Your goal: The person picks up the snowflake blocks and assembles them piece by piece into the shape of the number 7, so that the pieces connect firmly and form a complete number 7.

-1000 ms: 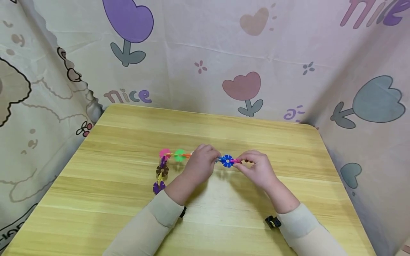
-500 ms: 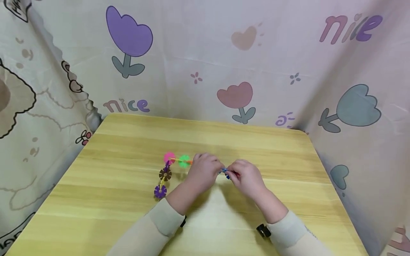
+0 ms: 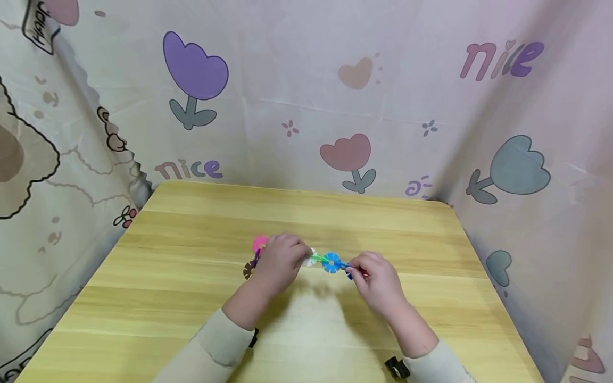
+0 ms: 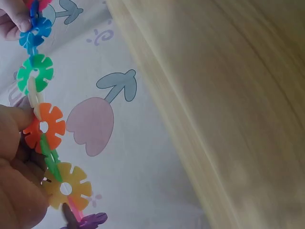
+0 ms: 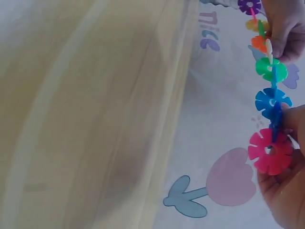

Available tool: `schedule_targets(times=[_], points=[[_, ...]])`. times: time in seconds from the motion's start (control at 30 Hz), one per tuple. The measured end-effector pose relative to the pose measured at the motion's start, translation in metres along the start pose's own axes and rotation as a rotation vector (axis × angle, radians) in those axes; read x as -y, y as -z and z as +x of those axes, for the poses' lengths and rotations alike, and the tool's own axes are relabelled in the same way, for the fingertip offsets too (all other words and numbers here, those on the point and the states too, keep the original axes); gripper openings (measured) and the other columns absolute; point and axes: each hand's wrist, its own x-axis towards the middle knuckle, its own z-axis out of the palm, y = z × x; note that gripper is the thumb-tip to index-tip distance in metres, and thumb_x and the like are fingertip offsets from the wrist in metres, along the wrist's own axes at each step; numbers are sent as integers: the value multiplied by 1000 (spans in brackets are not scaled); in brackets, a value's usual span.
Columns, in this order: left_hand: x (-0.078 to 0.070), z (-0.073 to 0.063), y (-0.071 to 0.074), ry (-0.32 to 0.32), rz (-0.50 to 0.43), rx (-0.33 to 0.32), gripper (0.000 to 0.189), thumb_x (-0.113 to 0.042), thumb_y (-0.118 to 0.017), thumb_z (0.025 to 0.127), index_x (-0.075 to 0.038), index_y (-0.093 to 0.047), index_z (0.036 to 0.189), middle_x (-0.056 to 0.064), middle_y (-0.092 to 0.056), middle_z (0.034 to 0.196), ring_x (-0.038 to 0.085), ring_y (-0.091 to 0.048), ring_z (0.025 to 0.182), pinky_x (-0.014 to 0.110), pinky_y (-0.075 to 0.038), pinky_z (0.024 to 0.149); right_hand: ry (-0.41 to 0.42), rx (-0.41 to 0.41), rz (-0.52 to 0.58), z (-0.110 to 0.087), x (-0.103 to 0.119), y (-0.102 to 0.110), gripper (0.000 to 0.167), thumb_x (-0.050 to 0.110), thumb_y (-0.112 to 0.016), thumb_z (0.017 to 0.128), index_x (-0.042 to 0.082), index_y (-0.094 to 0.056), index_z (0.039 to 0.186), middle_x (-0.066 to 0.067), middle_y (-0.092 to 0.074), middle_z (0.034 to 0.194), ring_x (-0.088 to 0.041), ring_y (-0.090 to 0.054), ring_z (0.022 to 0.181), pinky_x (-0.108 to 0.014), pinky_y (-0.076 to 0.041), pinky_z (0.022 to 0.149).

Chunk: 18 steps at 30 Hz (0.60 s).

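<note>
A chain of slotted plastic snowflake discs, joined edge to edge, stretches between my hands above the table. My left hand [image 3: 278, 263] pinches it near the white disc [image 3: 312, 258], next to an orange disc [image 4: 56, 121]. My right hand [image 3: 379, 279] pinches the chain by the dark blue and pink discs [image 5: 257, 155] at its right end. A light blue disc [image 3: 328, 267] shows between the hands. Left of my left hand, a pink disc [image 3: 259, 242] and a brown disc [image 3: 247, 270] peek out; my hand hides the part between.
The wooden table [image 3: 167, 298] lies under both hands. Printed fabric [image 3: 268, 64] hangs behind it and along both sides. A black wrist strap piece [image 3: 397, 367] sticks out at my right cuff.
My left hand has slid left along the chain, uncovering the white and light blue discs. The right hand first moved in toward the left, then slightly out again. The head view has tilted upward.
</note>
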Motion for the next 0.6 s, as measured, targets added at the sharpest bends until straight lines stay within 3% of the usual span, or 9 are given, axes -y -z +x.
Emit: schedule_targets(times=[0.1,0.23,0.37,0.47,0.6], points=[[1,-2,-1,-45,-29,6,9,-7,-80,91,-16,-79,88,-3,-71,88,22,-66,90,44,-52,82,23,44,-75,5,10,-1,16,12,-90,84,11,-75,88,3,-69,86,-13,-60,75,-32,-54,65],[-3,-2,-4,-122,-42,37,7,-9,-80,91,-15,-80,88,-3,-73,88,21,-68,89,42,-53,81,128,124,-142,17,23,-4,16,20,-89,86,11,-76,90,2,-70,86,-17,-64,78,-37,-56,70],[-9,-2,-11,-188,-41,35,7,-12,-78,93,-17,-79,88,-4,-72,90,20,-67,89,38,-52,79,167,197,-133,19,29,-7,15,14,-86,88,13,-73,83,4,-67,79,-14,-61,70,-31,-52,62],[-10,-6,-15,-196,-43,-31,4,-13,-81,91,-16,-78,89,-3,-71,90,20,-66,88,39,-53,79,172,198,-118,15,30,-8,17,9,-86,87,13,-71,80,4,-67,78,-12,-60,67,-28,-51,59],[-5,-13,-14,-147,-34,-172,8,-9,-85,87,-10,-78,91,2,-70,92,24,-66,89,41,-56,83,173,151,-110,10,29,-9,18,6,-87,85,13,-71,78,3,-69,79,-12,-62,67,-30,-53,60]])
